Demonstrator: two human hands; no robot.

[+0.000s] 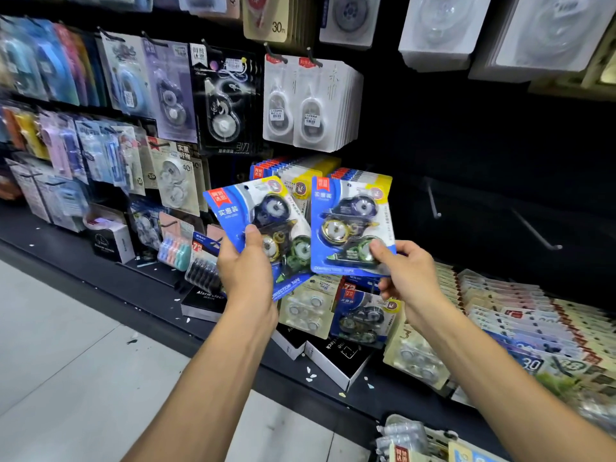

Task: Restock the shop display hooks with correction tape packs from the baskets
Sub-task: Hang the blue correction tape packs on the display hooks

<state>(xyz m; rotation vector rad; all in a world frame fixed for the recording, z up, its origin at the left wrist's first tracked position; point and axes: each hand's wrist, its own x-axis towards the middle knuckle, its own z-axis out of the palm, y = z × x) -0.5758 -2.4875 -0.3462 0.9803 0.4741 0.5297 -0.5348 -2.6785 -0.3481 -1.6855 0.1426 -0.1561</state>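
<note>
My left hand [246, 265] grips a blue correction tape pack [263, 225] by its lower left, thumb on the front, the pack tilted to the left. A second blue correction tape pack [351, 225] is pinched at its lower right corner by my right hand [408, 271] and held upright. Both packs are raised in front of two rows of the same blue packs [300, 168] hanging on the display wall. Bare metal hooks [433, 201] jut from the dark panel to the right.
White tape packs [310, 101] and a black pack [226, 101] hang above. Piles of packs [520, 325] lie on the dark shelf at right, more loose packs [360, 315] below my hands. Black boxes [336, 358] sit on the shelf; pale floor lies at left.
</note>
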